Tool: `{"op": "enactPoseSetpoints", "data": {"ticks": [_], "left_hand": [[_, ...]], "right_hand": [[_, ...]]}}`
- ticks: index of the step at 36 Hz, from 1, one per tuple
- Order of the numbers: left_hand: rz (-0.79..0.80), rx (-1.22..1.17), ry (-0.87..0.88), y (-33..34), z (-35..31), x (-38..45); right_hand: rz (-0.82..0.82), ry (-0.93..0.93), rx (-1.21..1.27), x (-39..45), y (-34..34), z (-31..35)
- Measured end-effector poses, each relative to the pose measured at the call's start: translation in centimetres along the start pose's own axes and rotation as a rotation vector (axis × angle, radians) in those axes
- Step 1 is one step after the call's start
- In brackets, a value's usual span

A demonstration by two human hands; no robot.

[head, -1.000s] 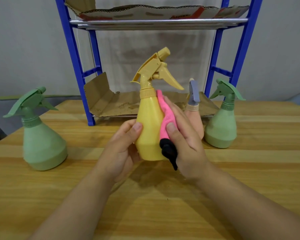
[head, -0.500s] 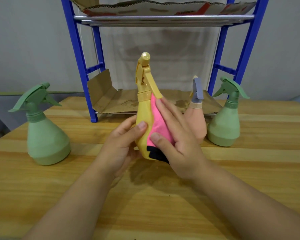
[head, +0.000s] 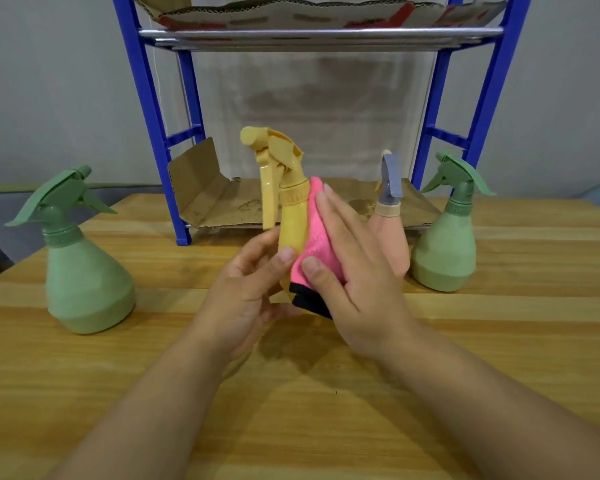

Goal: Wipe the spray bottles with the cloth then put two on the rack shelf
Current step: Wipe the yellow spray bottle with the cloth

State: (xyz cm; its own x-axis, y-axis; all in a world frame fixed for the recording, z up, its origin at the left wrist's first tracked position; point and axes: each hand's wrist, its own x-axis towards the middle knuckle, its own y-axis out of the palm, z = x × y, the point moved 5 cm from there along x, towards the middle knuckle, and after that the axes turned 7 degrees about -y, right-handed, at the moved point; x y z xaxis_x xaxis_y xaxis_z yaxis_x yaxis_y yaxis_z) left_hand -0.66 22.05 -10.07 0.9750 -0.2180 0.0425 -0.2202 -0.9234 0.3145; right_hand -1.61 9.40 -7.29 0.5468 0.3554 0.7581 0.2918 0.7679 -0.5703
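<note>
Left hand [head: 246,292] curled around the lower body of the yellow spray bottle [head: 291,223], thumb on the front, keeping it upright just above the wooden table [head: 326,427]. Right hand [head: 357,271] flat, fingers straight, pressing the pink cloth [head: 317,244] with its black edge against the right side of the bottle, from neck down to base. Trigger head turned to the left, nozzle toward the left green bottle [head: 87,268].

Behind the right hand, a peach bottle [head: 392,237] with grey head, partly hidden; just beside it the right green bottle [head: 447,251]. All three standing on the table, none yet on the cardboard-lined lower shelf [head: 222,202] of the blue rack [head: 146,109].

Possible trouble: bottle slipping or twisting out of the left hand, because the grip is low and the cloth pushes sideways. Also the right hand's back knocking over the peach bottle, very near behind it, during a wide stroke. Cloth sliding off, since held only by flat pressure.
</note>
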Motion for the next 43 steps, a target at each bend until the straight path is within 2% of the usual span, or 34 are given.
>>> {"op": "enactPoseSetpoints", "data": {"ticks": [3, 6, 9, 12, 14, 17, 23, 29, 34, 40, 43], "left_hand": [[0.020, -0.006, 0.013, 0.0, -0.1, 0.1], [0.050, -0.019, 0.016, -0.3, -0.3, 0.2], [0.139, -0.042, -0.002, -0.5, -0.4, 0.0], [0.200, -0.017, -0.026, -0.3, -0.3, -0.2], [0.222, -0.018, -0.029, 0.0, -0.2, -0.2], [0.216, 0.001, -0.037, 0.5, 0.0, -0.2], [0.159, -0.013, -0.019, 1.1, 0.2, 0.2], [0.148, -0.050, 0.042, 0.8, -0.3, 0.2], [0.112, -0.058, 0.103, 0.3, -0.8, 0.4], [0.082, -0.063, 0.106, 0.4, -0.9, 0.7], [0.066, -0.058, 0.092, 0.5, -0.8, 0.9]], "right_hand": [[-0.013, -0.031, -0.015, 0.0, 0.0, 0.2], [-0.010, -0.054, 0.096, 0.1, -0.5, 0.3], [0.017, -0.010, 0.337, 0.2, -0.6, -0.2], [0.034, 0.118, 0.691, 0.1, -0.4, -0.9], [0.031, 0.179, 0.776, 0.0, -0.6, -1.2], [-0.003, 0.223, 0.735, -0.1, -0.7, -1.6], [0.010, 0.219, 0.445, -0.1, -0.3, -2.1], [0.019, 0.221, 0.539, -0.2, -0.1, -1.7], [0.001, 0.343, 0.783, -0.3, -0.1, -2.1], [-0.093, 0.270, 0.499, -0.2, -0.7, -1.9], [-0.103, 0.245, 0.458, -0.2, -0.9, -2.0]]}}
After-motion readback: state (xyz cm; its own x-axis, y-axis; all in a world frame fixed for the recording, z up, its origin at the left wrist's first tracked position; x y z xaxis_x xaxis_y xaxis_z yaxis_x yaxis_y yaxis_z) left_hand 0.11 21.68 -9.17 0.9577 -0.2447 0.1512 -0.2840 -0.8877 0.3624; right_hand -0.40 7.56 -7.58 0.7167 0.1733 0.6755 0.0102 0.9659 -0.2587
